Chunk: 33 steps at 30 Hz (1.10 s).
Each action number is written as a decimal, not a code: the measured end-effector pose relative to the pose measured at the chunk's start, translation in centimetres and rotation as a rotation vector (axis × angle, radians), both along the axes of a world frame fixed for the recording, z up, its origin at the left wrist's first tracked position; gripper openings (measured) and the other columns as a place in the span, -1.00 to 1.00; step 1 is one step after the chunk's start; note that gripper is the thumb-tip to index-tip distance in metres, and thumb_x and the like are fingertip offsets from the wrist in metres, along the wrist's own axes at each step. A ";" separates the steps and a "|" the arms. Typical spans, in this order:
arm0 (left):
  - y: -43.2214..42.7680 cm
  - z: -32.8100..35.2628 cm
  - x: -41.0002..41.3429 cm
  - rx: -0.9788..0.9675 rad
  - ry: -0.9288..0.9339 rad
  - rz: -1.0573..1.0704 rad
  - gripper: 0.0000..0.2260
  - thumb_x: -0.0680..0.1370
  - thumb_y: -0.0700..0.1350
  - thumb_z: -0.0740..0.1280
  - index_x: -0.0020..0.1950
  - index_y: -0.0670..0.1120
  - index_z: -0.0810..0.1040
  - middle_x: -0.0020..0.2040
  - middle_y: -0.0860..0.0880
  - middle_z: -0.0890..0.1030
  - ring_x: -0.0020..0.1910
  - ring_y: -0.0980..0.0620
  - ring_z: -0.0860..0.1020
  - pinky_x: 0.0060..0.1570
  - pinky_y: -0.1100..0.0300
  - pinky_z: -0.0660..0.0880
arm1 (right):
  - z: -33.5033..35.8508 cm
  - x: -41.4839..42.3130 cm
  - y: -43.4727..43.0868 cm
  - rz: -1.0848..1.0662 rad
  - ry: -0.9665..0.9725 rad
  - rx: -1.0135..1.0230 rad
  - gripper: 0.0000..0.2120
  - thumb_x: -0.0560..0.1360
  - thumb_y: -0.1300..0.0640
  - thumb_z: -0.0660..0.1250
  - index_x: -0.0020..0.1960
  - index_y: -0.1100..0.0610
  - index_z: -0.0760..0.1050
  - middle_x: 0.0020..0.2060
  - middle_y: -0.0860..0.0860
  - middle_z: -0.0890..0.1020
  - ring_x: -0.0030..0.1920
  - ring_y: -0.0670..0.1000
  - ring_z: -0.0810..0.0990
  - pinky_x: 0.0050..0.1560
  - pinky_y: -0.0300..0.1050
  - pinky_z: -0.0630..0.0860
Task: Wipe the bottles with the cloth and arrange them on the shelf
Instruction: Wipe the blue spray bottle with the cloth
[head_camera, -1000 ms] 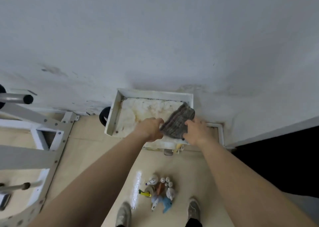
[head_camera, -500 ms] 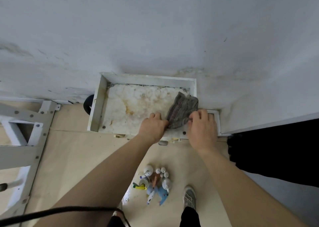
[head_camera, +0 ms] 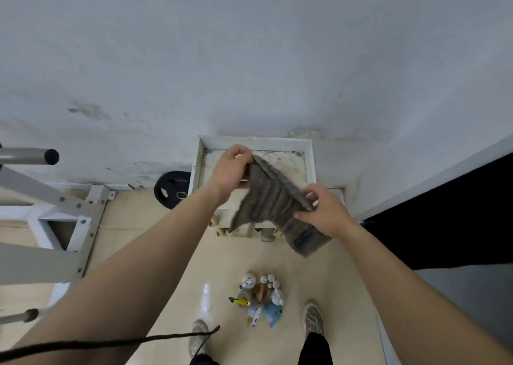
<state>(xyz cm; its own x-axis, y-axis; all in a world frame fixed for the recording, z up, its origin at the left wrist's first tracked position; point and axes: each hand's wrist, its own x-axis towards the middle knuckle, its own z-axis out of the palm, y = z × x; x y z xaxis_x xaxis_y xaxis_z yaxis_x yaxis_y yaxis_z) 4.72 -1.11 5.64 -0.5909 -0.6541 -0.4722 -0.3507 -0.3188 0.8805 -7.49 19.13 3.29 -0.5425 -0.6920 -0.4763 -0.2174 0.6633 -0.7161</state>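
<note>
The left hand and right hand each pinch an end of the cloth above the shelf. The bottles sit bunched on the floor. None looks wiped or put up yet, so most work is left.

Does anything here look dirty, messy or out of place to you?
Yes. The shelf is blotched with yellow-brown stains, and the bottles sit jumbled on the floor between the person's shoes rather than on it.
</note>
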 end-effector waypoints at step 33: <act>8.6 -35.3 9.6 0.161 -0.440 -0.132 -0.82 0.65 0.00 0.28 0.07 -0.08 0.58 -0.05 -0.17 0.64 -0.12 -0.23 0.66 -0.05 -0.15 0.66 | -38.1 7.5 5.6 -0.501 -0.335 0.015 -0.92 0.55 0.13 0.45 -0.11 0.06 0.69 -0.13 0.03 0.74 -0.03 0.07 0.71 0.05 -0.10 0.60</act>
